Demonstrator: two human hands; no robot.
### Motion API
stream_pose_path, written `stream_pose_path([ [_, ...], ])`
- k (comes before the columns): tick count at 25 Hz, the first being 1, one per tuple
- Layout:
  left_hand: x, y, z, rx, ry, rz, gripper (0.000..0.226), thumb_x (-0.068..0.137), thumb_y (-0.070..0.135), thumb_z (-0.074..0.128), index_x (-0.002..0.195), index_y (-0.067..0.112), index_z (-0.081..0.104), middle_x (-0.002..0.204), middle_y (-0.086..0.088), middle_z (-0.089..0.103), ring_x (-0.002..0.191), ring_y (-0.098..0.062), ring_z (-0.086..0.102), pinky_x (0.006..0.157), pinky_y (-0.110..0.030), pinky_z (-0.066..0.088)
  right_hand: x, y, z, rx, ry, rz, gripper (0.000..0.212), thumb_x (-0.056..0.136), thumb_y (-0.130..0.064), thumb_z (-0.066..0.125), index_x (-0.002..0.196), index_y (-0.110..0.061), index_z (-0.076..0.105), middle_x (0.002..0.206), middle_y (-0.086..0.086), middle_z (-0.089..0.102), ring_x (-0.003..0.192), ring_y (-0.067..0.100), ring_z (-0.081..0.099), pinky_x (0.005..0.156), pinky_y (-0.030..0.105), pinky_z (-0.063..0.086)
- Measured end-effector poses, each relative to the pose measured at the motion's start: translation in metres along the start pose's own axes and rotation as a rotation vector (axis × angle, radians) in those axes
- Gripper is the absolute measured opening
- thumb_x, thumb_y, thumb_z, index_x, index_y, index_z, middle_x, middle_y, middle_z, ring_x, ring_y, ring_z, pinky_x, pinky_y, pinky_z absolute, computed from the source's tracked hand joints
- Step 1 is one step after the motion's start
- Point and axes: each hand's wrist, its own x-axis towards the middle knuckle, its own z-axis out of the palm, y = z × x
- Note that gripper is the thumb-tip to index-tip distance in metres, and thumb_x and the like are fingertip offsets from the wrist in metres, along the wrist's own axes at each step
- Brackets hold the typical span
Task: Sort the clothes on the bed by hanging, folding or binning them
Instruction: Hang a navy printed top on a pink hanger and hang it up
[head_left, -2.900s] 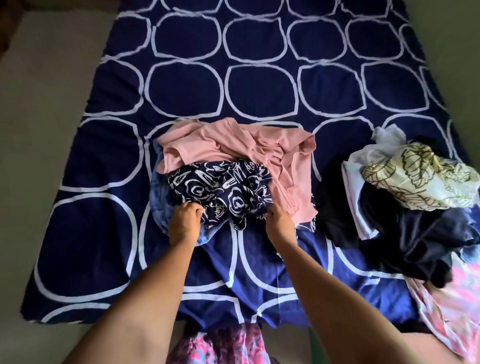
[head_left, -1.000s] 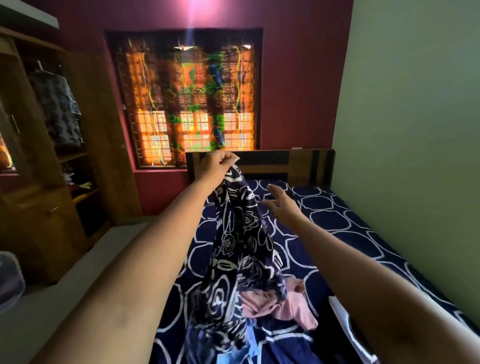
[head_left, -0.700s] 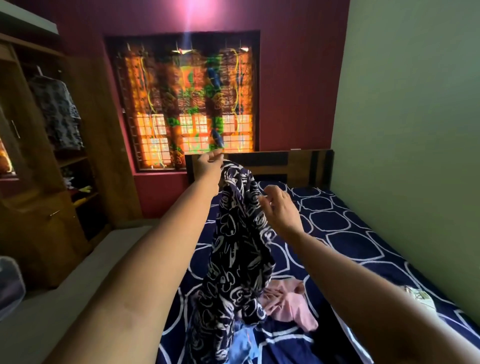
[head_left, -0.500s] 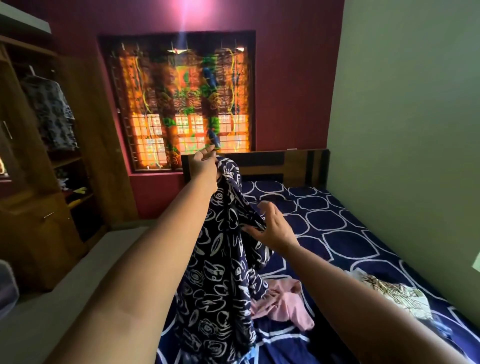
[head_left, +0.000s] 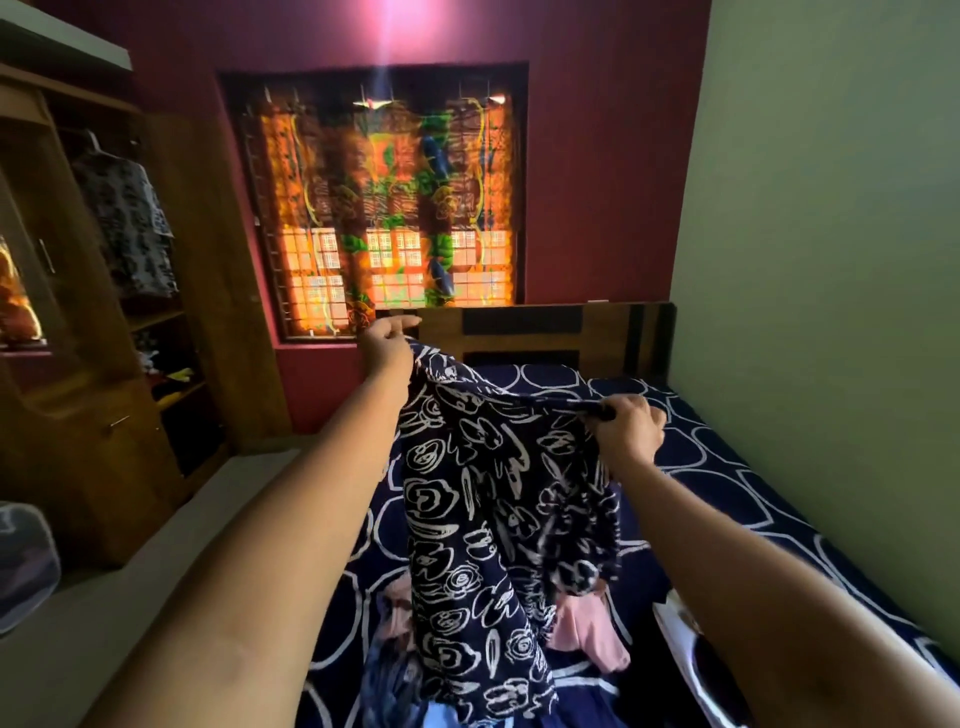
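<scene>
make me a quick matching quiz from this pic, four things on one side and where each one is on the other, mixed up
1 navy printed garment
2 pink garment
3 patterned shirt
4 curtain

a lying on the bed
b hanging in the wardrobe
c over the window
d held up by the left hand and right hand

Pairs: 1-d, 2-a, 3-b, 4-c

No readable text, label or number shows anywhere.
</scene>
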Motion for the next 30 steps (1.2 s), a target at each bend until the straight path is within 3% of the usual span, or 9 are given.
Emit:
stream_pose_path([
  [3, 0.001, -0.019, -0.003, -0.063, -0.066, -0.179, 0.045, 0.095, -0.004, 0.027, 0.093, 0.013, 0.07, 0.08, 0.004, 0.059, 0.059, -0.008, 0.042, 0.051, -0.02, 0.036, 0.02, 0.0, -0.021, 0.388, 0.013, -0.007, 0.027, 0.082, -0.033, 0.073, 0.1, -0.015, 0.066, 0.094, 0.004, 0.067, 0.093, 0.024, 0.06, 0.07, 0.027, 0.038],
  [6, -0.011, -0.025, -0.001, -0.131, -0.155, -0.276, 0.047, 0.097, -0.003, 0.026, 0.096, 0.016, 0.069, 0.104, -0.001, 0.062, 0.081, -0.01, 0.054, 0.068, -0.025, 0.05, 0.029, -0.006, -0.036, 0.531, 0.058, -0.053, 0.016, 0.086, -0.021, 0.069, 0.099, -0.013, 0.063, 0.089, 0.001, 0.065, 0.086, 0.022, 0.061, 0.07, 0.024, 0.039],
  [9, -0.028, -0.032, -0.005, -0.01, -0.266, -0.148, 0.051, 0.088, -0.016, 0.034, 0.114, 0.015, 0.065, 0.117, -0.001, 0.053, 0.1, -0.013, 0.054, 0.084, -0.025, 0.052, 0.037, -0.011, -0.051, 0.492, 0.07, -0.12, 0.016, 0.087, -0.023, 0.068, 0.1, -0.014, 0.064, 0.089, 0.0, 0.065, 0.083, 0.015, 0.057, 0.071, 0.023, 0.038],
  [11, -0.035, -0.04, -0.012, 0.188, -0.264, 0.033, 0.048, 0.084, -0.017, 0.047, 0.12, 0.01, 0.064, 0.119, 0.0, 0.041, 0.111, -0.012, 0.044, 0.1, -0.023, 0.04, 0.039, -0.009, -0.056, 0.447, 0.066, -0.166, 0.021, 0.087, -0.024, 0.068, 0.105, -0.013, 0.067, 0.09, -0.001, 0.065, 0.084, 0.014, 0.057, 0.071, 0.022, 0.038],
  [17, -0.043, -0.055, -0.03, 0.433, -0.166, 0.174, 0.023, 0.087, 0.003, 0.065, 0.103, -0.012, 0.064, 0.12, -0.023, 0.05, 0.111, -0.032, 0.052, 0.089, -0.019, 0.034, 0.03, -0.004, -0.059, 0.403, 0.034, -0.141, 0.029, 0.089, -0.029, 0.065, 0.112, -0.012, 0.067, 0.098, 0.005, 0.069, 0.084, 0.015, 0.058, 0.07, 0.023, 0.038],
  [21, -0.07, -0.043, -0.043, 0.35, -0.392, 0.119, 0.025, 0.094, 0.013, 0.057, 0.112, -0.004, 0.061, 0.127, -0.006, 0.046, 0.119, -0.019, 0.044, 0.098, -0.025, 0.032, 0.018, -0.003, -0.062, 0.375, 0.008, -0.128, 0.028, 0.094, -0.021, 0.057, 0.12, -0.01, 0.064, 0.107, 0.011, 0.068, 0.087, 0.016, 0.057, 0.072, 0.022, 0.037],
  [24, -0.094, -0.033, -0.054, 0.136, -0.598, -0.135, 0.024, 0.097, 0.024, 0.048, 0.107, 0.01, 0.064, 0.111, 0.002, 0.06, 0.11, -0.016, 0.053, 0.097, -0.032, 0.034, 0.002, -0.009, -0.077, 0.395, 0.026, -0.128, 0.029, 0.094, -0.027, 0.059, 0.118, -0.012, 0.065, 0.094, 0.003, 0.065, 0.08, 0.013, 0.055, 0.059, 0.019, 0.037],
  [27, -0.102, -0.035, -0.072, -0.078, -0.638, -0.166, 0.022, 0.072, 0.043, 0.062, 0.08, 0.023, 0.068, 0.092, 0.0, 0.068, 0.103, -0.024, 0.058, 0.099, -0.043, 0.036, -0.016, -0.016, -0.09, 0.362, 0.076, -0.133, 0.03, 0.092, -0.035, 0.06, 0.111, -0.014, 0.068, 0.085, 0.001, 0.062, 0.073, 0.013, 0.051, 0.052, 0.021, 0.034],
  [30, -0.104, -0.035, -0.108, -0.104, -0.537, -0.143, 0.039, 0.061, 0.048, 0.073, 0.092, 0.026, 0.064, 0.098, -0.001, 0.067, 0.1, -0.02, 0.058, 0.093, -0.039, 0.041, -0.045, -0.025, -0.098, 0.337, 0.088, -0.133, 0.03, 0.09, -0.038, 0.062, 0.106, -0.013, 0.069, 0.079, 0.001, 0.06, 0.064, 0.012, 0.048, 0.054, 0.026, 0.034],
])
